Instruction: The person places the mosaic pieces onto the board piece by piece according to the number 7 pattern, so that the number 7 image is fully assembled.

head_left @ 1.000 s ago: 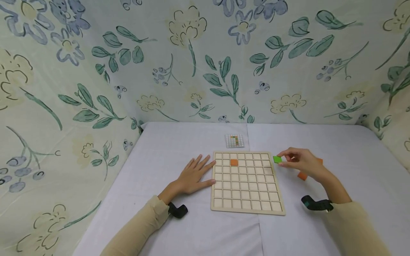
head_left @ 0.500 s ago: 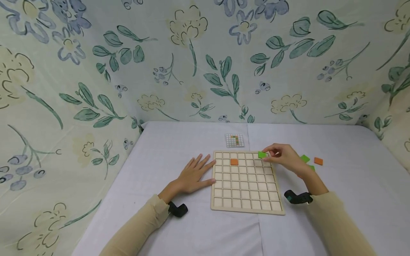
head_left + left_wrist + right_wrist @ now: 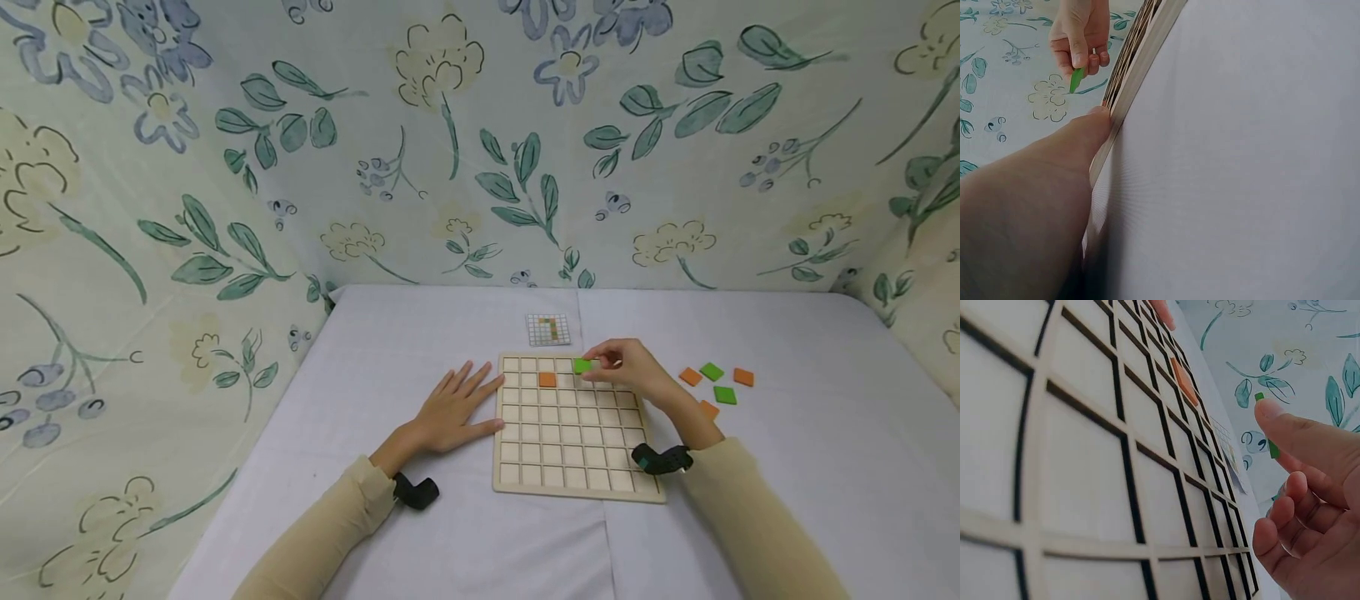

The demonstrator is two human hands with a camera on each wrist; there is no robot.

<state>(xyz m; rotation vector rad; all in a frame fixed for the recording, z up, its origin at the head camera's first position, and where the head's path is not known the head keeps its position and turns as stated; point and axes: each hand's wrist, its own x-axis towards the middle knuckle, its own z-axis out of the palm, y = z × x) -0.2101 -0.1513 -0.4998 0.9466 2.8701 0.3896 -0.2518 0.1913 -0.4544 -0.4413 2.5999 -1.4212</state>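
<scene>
Right hand [image 3: 630, 371] pinches a green tile [image 3: 582, 365] between thumb and fingertips, held over the far rows of the wooden grid board [image 3: 577, 483], just right of the orange tile [image 3: 548, 380] already seated in a cell of the second row. From the right wrist view the green tile looks to be clear of the board rather than touching it, though the angle is poor. Left hand [image 3: 453, 410] lies flat, fingers spread, on the white table [image 3: 420, 333], fingertips against the board's left edge. Risks, as I judge them: the tile is thin and held by its edge, so it could tip and catch on a cell rib instead of dropping flat; a slip of the pinch would land it in a neighbouring cell; a nudge from the right wrist resting over the board could shift the board if the left hand eases. Count: one board; one small pattern card [image 3: 549, 330] beyond its far edge; loose tiles [image 3: 716, 385] to the right, two green and three orange, one orange partly hidden by the forearm; one orange seated; one green in hand.
</scene>
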